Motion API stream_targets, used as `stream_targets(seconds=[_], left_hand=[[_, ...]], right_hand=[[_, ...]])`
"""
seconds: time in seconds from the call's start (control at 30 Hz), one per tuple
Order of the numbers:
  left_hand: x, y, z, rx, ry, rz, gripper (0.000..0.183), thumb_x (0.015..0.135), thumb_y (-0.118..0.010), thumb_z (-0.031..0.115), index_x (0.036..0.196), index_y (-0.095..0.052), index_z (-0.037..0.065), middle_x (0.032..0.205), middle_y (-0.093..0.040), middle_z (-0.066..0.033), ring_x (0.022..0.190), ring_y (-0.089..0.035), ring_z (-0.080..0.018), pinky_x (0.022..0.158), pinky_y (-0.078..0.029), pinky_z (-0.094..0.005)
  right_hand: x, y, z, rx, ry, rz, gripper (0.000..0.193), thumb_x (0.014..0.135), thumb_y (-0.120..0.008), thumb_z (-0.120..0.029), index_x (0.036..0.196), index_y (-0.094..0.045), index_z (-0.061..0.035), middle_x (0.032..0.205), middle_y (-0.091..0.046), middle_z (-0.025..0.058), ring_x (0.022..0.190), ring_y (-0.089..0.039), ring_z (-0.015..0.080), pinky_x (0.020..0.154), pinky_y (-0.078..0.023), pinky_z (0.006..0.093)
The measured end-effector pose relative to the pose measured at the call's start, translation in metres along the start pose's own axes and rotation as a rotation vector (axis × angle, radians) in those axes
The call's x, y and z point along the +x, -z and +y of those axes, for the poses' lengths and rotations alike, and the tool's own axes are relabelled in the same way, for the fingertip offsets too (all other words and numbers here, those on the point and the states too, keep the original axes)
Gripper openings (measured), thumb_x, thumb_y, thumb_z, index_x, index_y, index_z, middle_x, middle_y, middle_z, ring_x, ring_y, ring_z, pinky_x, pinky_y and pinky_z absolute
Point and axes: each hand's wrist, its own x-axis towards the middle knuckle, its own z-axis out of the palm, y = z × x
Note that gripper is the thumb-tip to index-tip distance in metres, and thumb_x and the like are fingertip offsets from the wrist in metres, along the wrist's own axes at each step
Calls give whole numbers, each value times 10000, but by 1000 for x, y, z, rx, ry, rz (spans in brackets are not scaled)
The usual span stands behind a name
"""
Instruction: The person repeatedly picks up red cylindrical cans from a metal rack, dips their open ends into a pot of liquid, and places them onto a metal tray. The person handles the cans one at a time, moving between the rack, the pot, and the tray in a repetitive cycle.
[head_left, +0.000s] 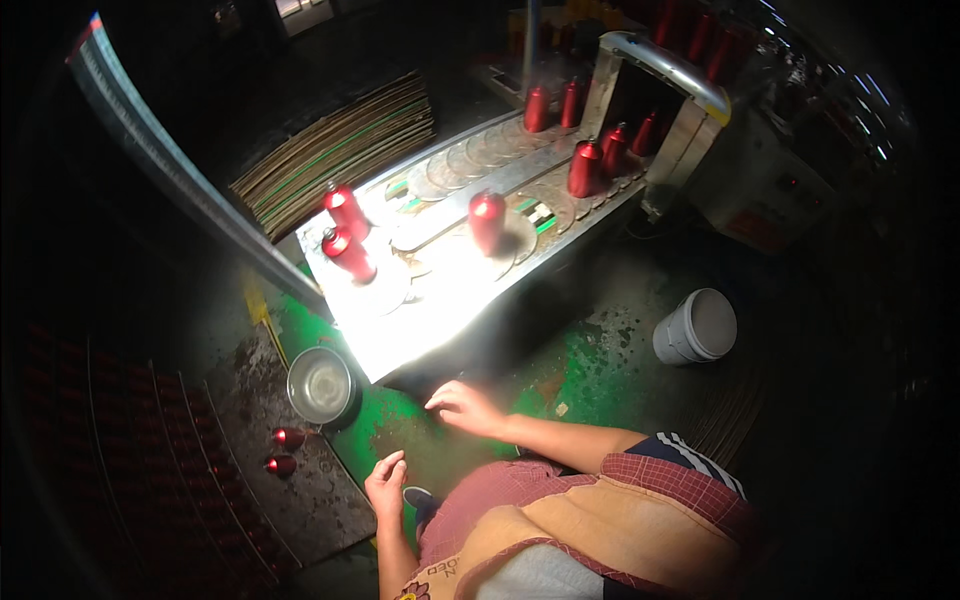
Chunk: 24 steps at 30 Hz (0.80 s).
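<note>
My left hand [384,486] is raised in front of my body with nothing in it. Its fingers are loosely bent and slightly apart. To its right, my right hand [466,408] reaches across near the front edge of the brightly lit conveyor table [390,345]; it too is empty, the fingers half curled and apart. Neither hand touches anything. A shiny red bottle [487,222] stands on the conveyor's round plates, beyond my right hand. Two more red bottles, one nearer [348,256] and one behind it [346,209], stand at the table's left end.
Several red bottles [585,168] stand by a metal arch [665,68] over the belt. A metal bowl [321,386] sits left, near two red bottles lying down [281,464]. A white bucket [696,328] stands right. Stacked boards [335,150] lie behind; a metal post [170,150] rises left.
</note>
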Motion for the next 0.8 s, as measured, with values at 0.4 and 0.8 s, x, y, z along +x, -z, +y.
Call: stream_targets(seconds=[0.4,0.8], left_hand=[[-96,397,-182,-278,274,609,198,922,-669,70,1103,-715,8,906,-683,23,717,-548,-18,601,-405,-185],[25,570,-250,-80,324,659,359,844,-701,83,1202,-695,50,1022,-724,-79,843,-642,-134,788,-509,-278]], right_hand=[[59,-376,-90,-29,-166,-701,328,844,-626,-30,1159,-687,-99,1145,-622,142,1078,-616,291,949,-505,368],[180,-565,-65,-323,-99,-878,467,853,-693,-103,1308,-617,-176,1348,-525,173,1173,-570,349,997,-491,405]])
